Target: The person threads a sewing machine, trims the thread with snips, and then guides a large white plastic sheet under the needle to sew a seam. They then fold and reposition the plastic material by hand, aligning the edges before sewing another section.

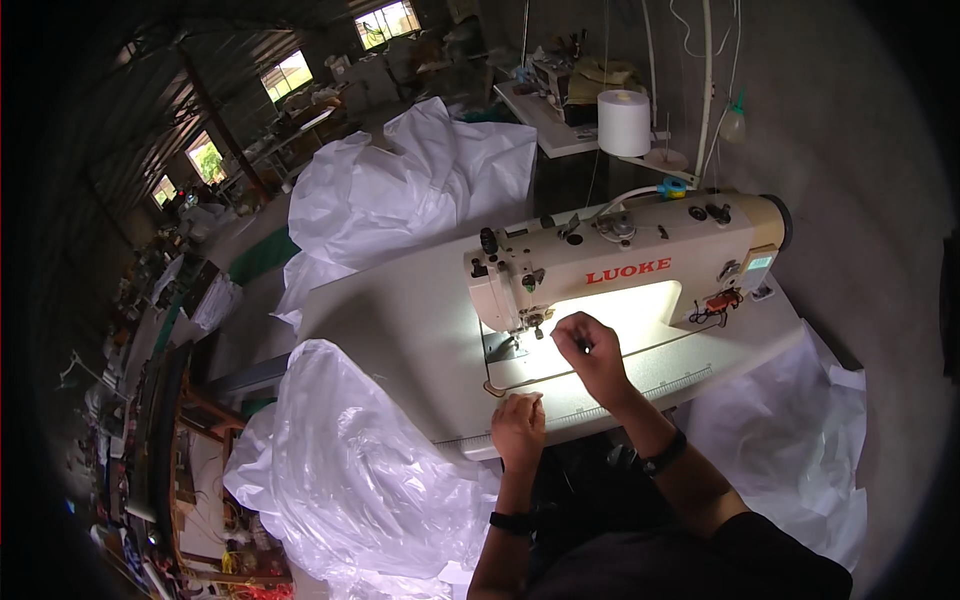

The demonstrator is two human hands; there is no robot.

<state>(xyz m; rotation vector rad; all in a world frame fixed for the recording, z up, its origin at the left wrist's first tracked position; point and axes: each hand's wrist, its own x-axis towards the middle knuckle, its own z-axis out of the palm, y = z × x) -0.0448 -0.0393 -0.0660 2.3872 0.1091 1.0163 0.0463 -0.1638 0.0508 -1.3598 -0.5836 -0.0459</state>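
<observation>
1. The right hand [590,350] is raised over the lit bed of the sewing machine [620,265], just right of the needle area [535,325]; its fingertips are pinched together, though on what cannot be told.
2. The left hand [518,425] rests on the front edge of the sewing table [400,330], fingers curled under loosely, grasping nothing visible.
3. A white thread cone [624,122] stands behind the machine.
4. Clear plastic sheeting [350,470] billows left of the table; white fabric [400,195] is heaped beyond it.
</observation>
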